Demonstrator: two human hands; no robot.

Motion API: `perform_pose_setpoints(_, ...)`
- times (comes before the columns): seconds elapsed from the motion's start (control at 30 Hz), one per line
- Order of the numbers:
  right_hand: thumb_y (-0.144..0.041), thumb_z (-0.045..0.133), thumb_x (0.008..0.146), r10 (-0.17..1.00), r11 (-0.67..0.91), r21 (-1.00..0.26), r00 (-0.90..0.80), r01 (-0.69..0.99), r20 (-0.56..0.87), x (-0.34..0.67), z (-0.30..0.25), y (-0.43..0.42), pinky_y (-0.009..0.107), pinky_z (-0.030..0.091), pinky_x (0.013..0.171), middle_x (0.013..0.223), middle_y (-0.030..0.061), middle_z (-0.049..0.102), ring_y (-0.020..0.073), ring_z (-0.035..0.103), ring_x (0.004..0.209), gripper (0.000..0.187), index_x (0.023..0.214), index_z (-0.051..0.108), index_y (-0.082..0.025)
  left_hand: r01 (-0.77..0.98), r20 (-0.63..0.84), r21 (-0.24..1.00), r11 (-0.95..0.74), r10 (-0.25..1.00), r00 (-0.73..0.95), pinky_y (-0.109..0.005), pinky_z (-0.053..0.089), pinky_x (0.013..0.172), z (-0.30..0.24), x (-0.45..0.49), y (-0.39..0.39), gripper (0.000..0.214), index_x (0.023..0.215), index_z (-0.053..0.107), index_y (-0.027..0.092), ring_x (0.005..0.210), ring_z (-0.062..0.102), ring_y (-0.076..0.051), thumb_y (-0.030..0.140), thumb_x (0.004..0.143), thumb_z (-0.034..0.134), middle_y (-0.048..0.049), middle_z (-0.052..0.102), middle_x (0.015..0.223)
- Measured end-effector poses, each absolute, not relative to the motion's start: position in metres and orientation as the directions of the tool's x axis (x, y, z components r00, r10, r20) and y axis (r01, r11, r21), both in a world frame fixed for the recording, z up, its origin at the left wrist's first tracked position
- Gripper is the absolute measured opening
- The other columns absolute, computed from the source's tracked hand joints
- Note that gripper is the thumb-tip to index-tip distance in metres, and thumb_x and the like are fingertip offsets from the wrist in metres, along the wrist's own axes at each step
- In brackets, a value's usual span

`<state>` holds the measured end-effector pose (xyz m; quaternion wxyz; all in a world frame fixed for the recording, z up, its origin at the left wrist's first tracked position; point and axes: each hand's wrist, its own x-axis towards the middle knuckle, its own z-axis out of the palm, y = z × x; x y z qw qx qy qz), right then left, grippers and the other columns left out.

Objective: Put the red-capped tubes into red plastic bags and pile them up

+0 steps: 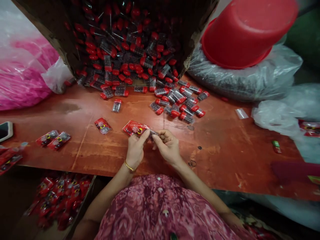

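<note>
Near the table's front edge, my left hand (136, 148) is closed on a red printed packet (135, 128) with a clear part at its right end. My right hand (167, 145) pinches that same end, thumb and fingers close to the left thumb. What lies inside the packet is mostly covered by my fingers. Left of my hands lies a similar red packet (102, 125), and further left a pair of filled packets (59, 140). Beyond my hands is a loose pile of small clear cases with red caps (176, 96). One such case (117, 105) lies apart from the pile.
A large cardboard box (53, 36) on its side spills red-capped cases at the back. A red bucket (250, 30) sits upside down on a plastic sack (237, 81). Pink goods in a bag (22, 73) and a phone (6, 131) are left. Below stands a box of red packets (62, 196).
</note>
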<state>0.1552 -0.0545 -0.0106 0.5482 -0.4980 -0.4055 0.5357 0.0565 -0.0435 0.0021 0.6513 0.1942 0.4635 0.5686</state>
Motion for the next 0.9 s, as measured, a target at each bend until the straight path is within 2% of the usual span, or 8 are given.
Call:
perform_pose_setpoints(0.17,-0.037,0.065,0.072,0.995,-0.068,-0.987,0.064,-0.142,-0.078,0.155,-0.01,-0.055,0.018,0.043,0.037,0.057,-0.0051,0.059,0.0065,0.052,0.038,0.021,0.077,0.054,-0.019,-0.633,-0.437,0.706,0.318,0.899,-0.036,-0.027,0.049,0.067,0.003,0.05,-0.042,0.034,0.072,0.064,0.014,0.065,0.064,-0.015,0.034,0.051,0.081,-0.0018,0.069,0.068)
perform_pose_setpoints(0.33,-0.045,0.068,0.067,0.992,-0.116,-0.971,0.025,-0.208,-0.124,0.148,-0.01,-0.05,0.019,0.044,0.037,0.061,-0.0044,0.06,0.0066,0.051,0.038,0.031,0.077,0.054,-0.02,-0.553,-0.391,0.79,0.266,0.913,-0.12,-0.024,0.047,0.066,-0.003,0.051,-0.043,0.031,0.07,0.066,0.012,0.066,0.062,-0.012,0.033,0.051,0.08,-0.0024,0.069,0.07)
perform_pose_setpoints(0.4,-0.047,0.069,0.064,0.99,-0.129,-0.965,0.018,-0.23,-0.137,0.148,-0.011,-0.047,0.02,0.043,0.036,0.059,-0.0049,0.06,0.0071,0.05,0.038,0.033,0.075,0.054,-0.02,-0.547,-0.395,0.789,0.28,0.913,-0.102,-0.023,0.047,0.067,-0.003,0.05,-0.045,0.032,0.07,0.066,0.012,0.067,0.061,-0.012,0.033,0.052,0.08,-0.0023,0.068,0.071)
perform_pose_setpoints(0.57,-0.049,0.074,0.059,0.994,-0.111,-0.983,-0.017,-0.144,-0.109,0.146,-0.021,-0.038,0.022,0.042,0.042,0.049,-0.0065,0.05,0.0087,0.048,0.042,0.04,0.058,0.045,-0.021,-0.623,-0.537,0.615,0.483,0.835,0.117,-0.026,0.049,0.068,-0.003,0.046,-0.052,0.035,0.066,0.063,0.015,0.066,0.061,-0.012,0.043,0.053,0.079,0.0002,0.065,0.066)
perform_pose_setpoints(0.67,-0.057,0.067,0.064,0.994,-0.015,-0.999,-0.108,0.03,-0.019,0.139,-0.027,-0.031,0.021,0.038,0.043,0.047,-0.0065,0.045,0.0086,0.043,0.043,0.045,0.055,0.042,-0.021,-0.664,-0.551,0.56,0.496,0.821,0.148,-0.027,0.049,0.074,-0.005,0.039,-0.055,0.033,0.067,0.063,0.016,0.07,0.062,-0.012,0.045,0.057,0.077,0.0015,0.065,0.067)
perform_pose_setpoints(0.73,-0.057,0.058,0.073,0.975,0.134,-0.963,-0.207,0.232,0.085,0.137,-0.029,-0.02,0.023,0.04,0.05,0.053,-0.0038,0.05,0.0109,0.047,0.05,0.04,0.059,0.048,-0.021,-0.664,-0.543,0.585,0.465,0.833,0.105,-0.028,0.05,0.077,-0.007,0.03,-0.055,0.032,0.072,0.064,0.018,0.074,0.063,-0.013,0.046,0.061,0.074,0.0007,0.068,0.073)
perform_pose_setpoints(0.83,-0.05,0.051,0.082,0.941,0.336,-0.736,-0.236,0.587,0.241,0.143,-0.029,0.007,0.033,0.044,0.073,0.079,0.007,0.063,0.0201,0.054,0.077,0.032,0.08,0.059,-0.019,-0.693,-0.528,0.649,0.315,0.842,-0.111,-0.028,0.05,0.078,-0.008,0.002,-0.048,0.033,0.079,0.064,0.022,0.081,0.065,-0.014,0.052,0.068,0.065,-0.0003,0.07,0.084)
perform_pose_setpoints(0.9,-0.044,0.053,0.082,0.945,0.281,-0.559,-0.123,0.78,0.303,0.152,-0.031,0.029,0.042,0.04,0.084,0.104,0.0168,0.061,0.0285,0.051,0.095,0.035,0.099,0.059,-0.013,-0.728,-0.497,0.677,0.107,0.796,-0.345,-0.026,0.049,0.08,-0.009,-0.021,-0.042,0.033,0.08,0.062,0.024,0.081,0.064,-0.011,0.056,0.073,0.058,0.001,0.07,0.085)
